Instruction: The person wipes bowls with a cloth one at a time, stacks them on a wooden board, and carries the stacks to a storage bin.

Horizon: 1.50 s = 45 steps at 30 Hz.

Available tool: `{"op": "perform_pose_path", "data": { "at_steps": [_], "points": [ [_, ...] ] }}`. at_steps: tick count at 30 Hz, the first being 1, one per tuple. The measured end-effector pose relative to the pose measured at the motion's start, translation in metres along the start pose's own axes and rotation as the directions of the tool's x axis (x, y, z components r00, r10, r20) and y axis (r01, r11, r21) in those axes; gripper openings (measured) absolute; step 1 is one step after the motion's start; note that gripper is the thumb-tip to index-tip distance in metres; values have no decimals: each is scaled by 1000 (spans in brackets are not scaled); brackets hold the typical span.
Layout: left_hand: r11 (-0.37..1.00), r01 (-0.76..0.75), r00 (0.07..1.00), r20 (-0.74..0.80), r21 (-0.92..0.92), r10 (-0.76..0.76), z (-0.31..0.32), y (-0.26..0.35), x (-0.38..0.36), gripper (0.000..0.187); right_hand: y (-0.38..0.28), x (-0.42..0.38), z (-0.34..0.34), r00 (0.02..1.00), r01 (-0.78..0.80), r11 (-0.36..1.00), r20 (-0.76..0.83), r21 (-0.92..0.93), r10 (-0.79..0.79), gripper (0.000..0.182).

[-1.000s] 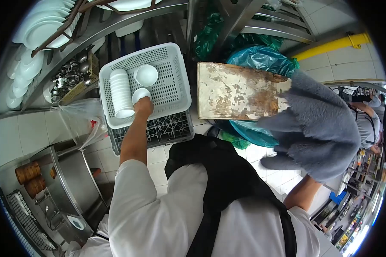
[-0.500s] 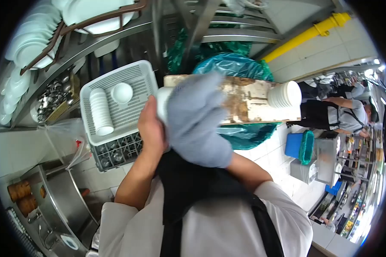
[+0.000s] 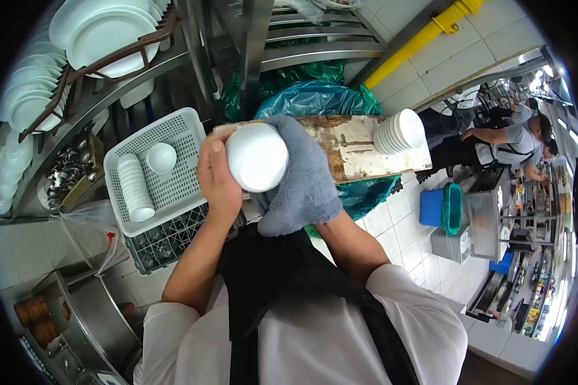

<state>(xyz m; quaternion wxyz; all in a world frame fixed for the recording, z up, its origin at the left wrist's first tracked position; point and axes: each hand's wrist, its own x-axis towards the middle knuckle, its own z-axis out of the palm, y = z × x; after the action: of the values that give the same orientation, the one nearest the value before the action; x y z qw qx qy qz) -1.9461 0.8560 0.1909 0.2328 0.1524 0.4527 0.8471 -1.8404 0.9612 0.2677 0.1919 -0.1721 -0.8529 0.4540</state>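
A white bowl (image 3: 257, 157) sits bottom-up between the two hands, held in the air just in front of the near edge of a worn wooden board (image 3: 359, 151). The left hand (image 3: 217, 176) grips it from the side, thumb laid along the rim and the other fingers curled round the far wall, where they go out of sight. The right hand is buried under a grey cloth (image 3: 302, 173) that cups the other side of the bowl; how its fingers lie I cannot tell, since the cloth hides them.

Judging by this hold, the step is wiping the bowl dry. It goes best if the left hand stays firm at the rim and turns the bowl while the cloth presses flat against the wall and the foot ring, where water collects. A wet glazed bowl slips easily, so the cloth should wrap it and not merely brush it.

At the right end of the board stands a stack of bowls (image 3: 399, 131) on its side. To the left, a white basket (image 3: 167, 173) on a dark crate (image 3: 167, 240) holds a second row of bowls (image 3: 135, 189) and a single one (image 3: 161, 157). Plates (image 3: 103, 38) fill the rack above.
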Motion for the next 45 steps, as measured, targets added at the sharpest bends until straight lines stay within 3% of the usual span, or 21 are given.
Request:
{"op": "perform_pose_path", "data": {
  "at_steps": [1,2,4,6,7,9,10,11,12,14,16,18,19,20,22,30,35,39,41,42,45],
  "points": [
    [878,-338,941,110,339,320,1,-1,4,36,2,0,-4,1000,-4,1000,-6,-3,4,98],
    [542,-616,775,315,573,548,2,-1,8,38,5,1,-8,997,71,977,-5,-200,-74,92],
    [301,-789,615,696,536,372,12,9,1,47,-3,0,-12,991,126,913,19,-389,-129,87],
    [413,-706,708,601,575,371,21,-5,-1,50,-19,4,-10,983,-41,619,80,-784,166,73],
    [413,-707,706,603,574,371,22,-7,1,50,-19,-3,-7,998,55,437,50,-898,-23,65],
    [852,-279,918,382,442,102,29,-9,3,56,-24,-12,-1,992,95,222,73,-970,-106,62],
    [857,-272,919,383,437,96,33,-7,6,56,-26,-17,0,989,133,133,122,-982,-84,61],
    [919,289,894,266,269,-359,36,-2,10,58,-28,-23,0,983,177,72,173,-982,-57,60],
    [648,761,619,252,43,-744,38,0,13,60,-26,-29,-5,976,215,31,214,-976,-31,58],
    [574,813,538,251,98,-805,38,-8,12,69,-19,-43,-15,966,257,-1,257,-966,-1,56],
    [439,894,340,507,85,-792,47,-8,4,83,-9,-54,-38,979,204,-1,204,-979,9,54],
    [397,897,180,660,194,-729,47,-29,0,91,-7,-63,-72,999,-21,240,-9,-971,49,51],
    [487,825,244,597,287,-765,53,-25,-8,89,-8,-67,-93,986,-162,433,-130,-887,102,50],
    [561,737,325,531,377,-783,56,-22,-15,88,5,-70,-112,970,-243,218,-239,-945,44,26],
    [586,688,354,507,428,-786,52,-24,-15,80,18,-70,-156,948,-296,72,-302,-953,-100,23],
    [658,608,570,333,444,-751,21,-31,-9,58,82,-25,-222,987,-32,-402,34,-915,-154,12],
    [615,599,653,133,513,-746,-32,-32,-6,54,82,-21,-208,994,-2,-176,18,-984,-108,17],
    [517,399,857,-107,757,-505,-111,-36,11,32,54,-22,-191,979,-98,300,-146,-949,-144,21],
    [240,124,977,-76,963,-199,-145,-32,28,23,35,-19,-192,955,-137,561,-259,-816,-144,24],
    [229,130,978,-86,965,-192,-164,-37,38,23,25,-18,-195,938,-140,680,-317,-720,-143,25],
    [-192,-1,999,-7,981,-39,-237,-65,71,16,-1,-21,-203,891,-109,854,-431,-509,-143,28]
  ]
}}
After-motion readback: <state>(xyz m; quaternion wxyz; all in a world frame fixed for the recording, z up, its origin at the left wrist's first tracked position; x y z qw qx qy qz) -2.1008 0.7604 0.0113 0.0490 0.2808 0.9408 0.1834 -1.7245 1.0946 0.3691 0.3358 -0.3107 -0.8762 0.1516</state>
